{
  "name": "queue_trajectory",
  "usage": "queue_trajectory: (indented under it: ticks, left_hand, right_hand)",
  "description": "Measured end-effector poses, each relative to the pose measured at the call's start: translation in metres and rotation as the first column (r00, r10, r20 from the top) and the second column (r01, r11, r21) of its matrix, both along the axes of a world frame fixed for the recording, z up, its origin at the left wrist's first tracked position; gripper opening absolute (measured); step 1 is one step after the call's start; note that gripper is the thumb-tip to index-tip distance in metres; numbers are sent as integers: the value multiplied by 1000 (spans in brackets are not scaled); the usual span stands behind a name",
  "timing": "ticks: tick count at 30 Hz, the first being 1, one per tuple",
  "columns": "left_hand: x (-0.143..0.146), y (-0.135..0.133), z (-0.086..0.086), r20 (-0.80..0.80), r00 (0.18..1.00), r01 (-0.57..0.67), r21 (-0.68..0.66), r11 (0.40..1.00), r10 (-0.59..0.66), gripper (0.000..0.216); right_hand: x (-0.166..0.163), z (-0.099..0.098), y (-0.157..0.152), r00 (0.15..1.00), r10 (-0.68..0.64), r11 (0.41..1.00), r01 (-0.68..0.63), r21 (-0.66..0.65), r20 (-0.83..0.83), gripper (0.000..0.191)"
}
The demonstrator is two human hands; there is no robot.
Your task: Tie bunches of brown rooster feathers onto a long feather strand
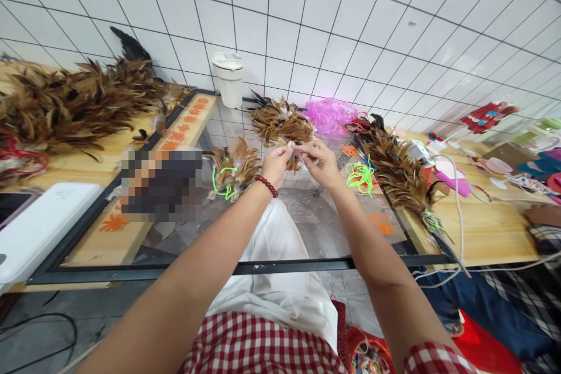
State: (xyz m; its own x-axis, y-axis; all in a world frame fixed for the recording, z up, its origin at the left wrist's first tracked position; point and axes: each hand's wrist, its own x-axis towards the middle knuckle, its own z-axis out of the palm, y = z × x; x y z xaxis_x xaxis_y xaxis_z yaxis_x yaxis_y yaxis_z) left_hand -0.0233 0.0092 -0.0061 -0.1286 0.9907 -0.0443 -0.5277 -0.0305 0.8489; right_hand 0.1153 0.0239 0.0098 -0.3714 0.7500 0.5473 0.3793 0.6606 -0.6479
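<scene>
My left hand [275, 167], with a beaded bracelet [266, 186] at its wrist, pinches a small bunch of brown feathers [280, 142] over the glass tabletop. Right beside it, my right hand [322, 165] has its thumb and fingers drawn together at the pale end of the bunch. What is between the right fingertips is too small to tell. A loose pile of feathers [240, 165] lies to the left, with bright green string [224, 187] on it. More green string [360, 177] lies in a tangle to the right. Behind my hands is a larger feather heap [280, 120].
A white lidded cup [228, 79] stands by the tiled wall, with a pink plastic bag [331, 117] to its right. Long feather bundles [83, 102] flank the black-framed glass table. A white cable [458, 210] hangs over the right side. A co-worker's sleeve [543, 239] shows at far right.
</scene>
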Motion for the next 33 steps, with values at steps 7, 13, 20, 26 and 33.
queue_trajectory:
  ticks: [7, 13, 20, 26, 33]
  left_hand:
    - [-1, -1, 4, 61, 997, -31, -81, 996, 36, 25]
    - [-2, -2, 4, 66, 998, -3, -26, 1000, 5, 23]
    - [1, -9, 7, 57, 974, 214, 80, 973, -219, 27]
    - [-3, -12, 13, 27, 937, 349, 28, 937, -350, 25]
    - [6, -10, 9, -71, 985, 158, -12, 987, -159, 18]
  right_hand:
    - [-3, 11, -10, 981, 103, 980, -128, -150, -167, 16]
    - [-7, 10, -8, 890, 101, 811, -333, -481, -445, 39]
    - [-9, 7, -4, 857, -46, 756, -306, -578, -513, 62]
    - [-3, 11, -5, 870, -53, 677, -329, -658, -490, 73]
    - [-6, 5, -1, 924, -166, 794, -81, -602, -343, 72]
